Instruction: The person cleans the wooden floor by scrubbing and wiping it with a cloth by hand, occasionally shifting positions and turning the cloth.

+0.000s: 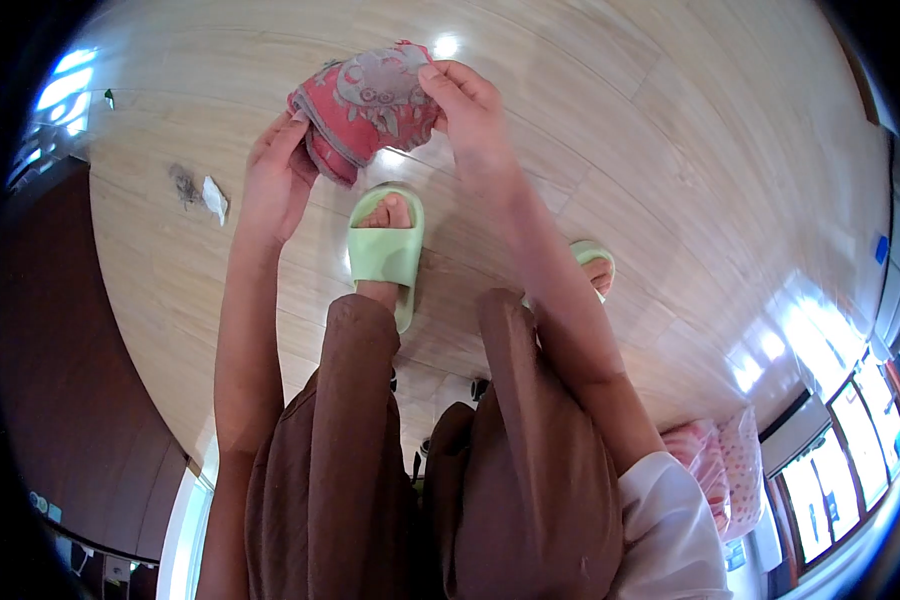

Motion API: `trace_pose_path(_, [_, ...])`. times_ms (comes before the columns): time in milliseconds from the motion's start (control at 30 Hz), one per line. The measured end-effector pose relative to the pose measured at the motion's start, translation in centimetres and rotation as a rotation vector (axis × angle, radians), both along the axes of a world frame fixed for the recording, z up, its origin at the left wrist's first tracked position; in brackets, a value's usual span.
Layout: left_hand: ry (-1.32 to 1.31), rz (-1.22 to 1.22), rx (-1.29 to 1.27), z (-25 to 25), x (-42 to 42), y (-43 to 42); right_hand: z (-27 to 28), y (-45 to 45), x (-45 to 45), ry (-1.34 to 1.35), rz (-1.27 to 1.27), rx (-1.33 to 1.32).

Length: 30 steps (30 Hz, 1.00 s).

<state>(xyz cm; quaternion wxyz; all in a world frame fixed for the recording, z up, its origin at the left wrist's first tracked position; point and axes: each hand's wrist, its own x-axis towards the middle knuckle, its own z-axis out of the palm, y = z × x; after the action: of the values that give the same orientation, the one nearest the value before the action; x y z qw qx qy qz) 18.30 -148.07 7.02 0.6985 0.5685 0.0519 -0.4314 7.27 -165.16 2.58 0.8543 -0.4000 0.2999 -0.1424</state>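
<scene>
A red-and-grey patterned cloth (370,100), folded into a thick bundle, is held up between my two hands above the floor. At its lower left edge my left hand (278,175) pinches it, thumb on top. My right hand (468,108) grips the upper right end, with the thumb pressed on the grey side. The fingers behind the cloth are partly hidden. Below the bundle is a foot in a light green slipper (385,250); the other green slipper (592,252) shows partly behind my right forearm.
Wood-look floor (690,170) spreads all around. A crumpled white tissue (215,200) and a dark tuft of fluff (183,185) lie at the left. A dark brown cabinet (70,350) stands on the left, and pink bags (720,470) sit at the lower right near bright windows.
</scene>
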Motion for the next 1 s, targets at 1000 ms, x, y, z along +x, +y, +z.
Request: trace_pose_path(1000, [0.147, -0.011, -0.331, 3.1, -5.7, -7.7, 9.2, -2.3, -2.6, 0.283, -0.408, -1.521])
